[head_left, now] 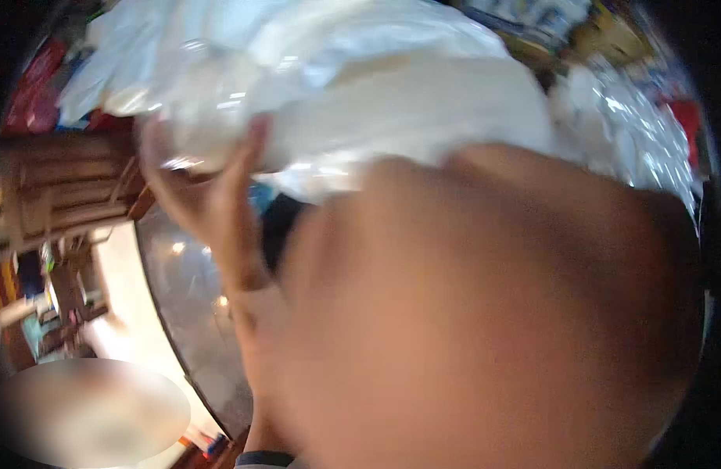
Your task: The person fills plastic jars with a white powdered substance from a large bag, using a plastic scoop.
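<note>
Our left hand (212, 195) grips the bag (392, 94) by its clear plastic edge, raised above the table (184, 305), likely to steady it. Right hand (493, 313) is a close blur; we cannot tell its fingers.

Holds the left hand (212, 195) raised at the upper left, fingers stretched upward and a little spread, too smeared by blur to judge any grip. Runs the left forearm (259, 344) steeply up from the bottom edge to a straight wrist. Has the right arm (486, 313) close against the lens, filling centre and right as one blurred mass; impossible to separate hand from forearm there.
</note>
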The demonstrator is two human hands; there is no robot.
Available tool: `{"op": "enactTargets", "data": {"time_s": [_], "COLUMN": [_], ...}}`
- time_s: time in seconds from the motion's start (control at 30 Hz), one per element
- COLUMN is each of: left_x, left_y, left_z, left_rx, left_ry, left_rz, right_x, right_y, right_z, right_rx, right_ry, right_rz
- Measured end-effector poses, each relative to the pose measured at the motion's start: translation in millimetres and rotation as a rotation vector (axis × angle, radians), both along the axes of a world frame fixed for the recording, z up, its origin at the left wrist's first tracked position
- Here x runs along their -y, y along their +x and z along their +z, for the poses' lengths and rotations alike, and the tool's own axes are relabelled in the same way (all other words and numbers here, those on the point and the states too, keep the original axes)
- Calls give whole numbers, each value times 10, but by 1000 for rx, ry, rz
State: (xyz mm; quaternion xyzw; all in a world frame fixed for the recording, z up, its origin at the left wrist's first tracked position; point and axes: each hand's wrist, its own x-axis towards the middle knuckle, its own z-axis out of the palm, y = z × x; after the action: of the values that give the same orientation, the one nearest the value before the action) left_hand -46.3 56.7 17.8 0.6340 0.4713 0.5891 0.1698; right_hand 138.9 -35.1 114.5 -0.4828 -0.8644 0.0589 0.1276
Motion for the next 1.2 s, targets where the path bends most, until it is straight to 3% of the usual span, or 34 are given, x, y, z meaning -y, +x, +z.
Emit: {"op": "enactTargets", "data": {"time_s": [0.17, 0.23, 0.47, 0.7, 0.97, 1.07, 1.2], "left_x": [1231, 1318, 1115, -76, 167, 24, -162], "left_y": [365, 327, 487, 18, 51, -68, -219], "left_z": [-398, -453, -466, 29, -196, 88, 404], "left_rx": [-312, -333, -312, -104, -36, 133, 387], "left_ry": [-216, -237, -202, 42, -285, -266, -57], "left_rz": [-328, -338, -298, 239, -182, -154, -136], "right_x": [-167, -188, -297, -398, -464, -550, -804], "right_y": [-45, -63, -125, -215, -103, -47, 164], "right_z": [-219, -231, -309, -272, -243, -337, -585], "right_rx": [-3, -19, -39, -61, -69, -122, -213], "right_ry": [58, 78, 169, 236, 249, 217, 218], "right_rz": [44, 56, 123, 165, 193, 212, 210]}}
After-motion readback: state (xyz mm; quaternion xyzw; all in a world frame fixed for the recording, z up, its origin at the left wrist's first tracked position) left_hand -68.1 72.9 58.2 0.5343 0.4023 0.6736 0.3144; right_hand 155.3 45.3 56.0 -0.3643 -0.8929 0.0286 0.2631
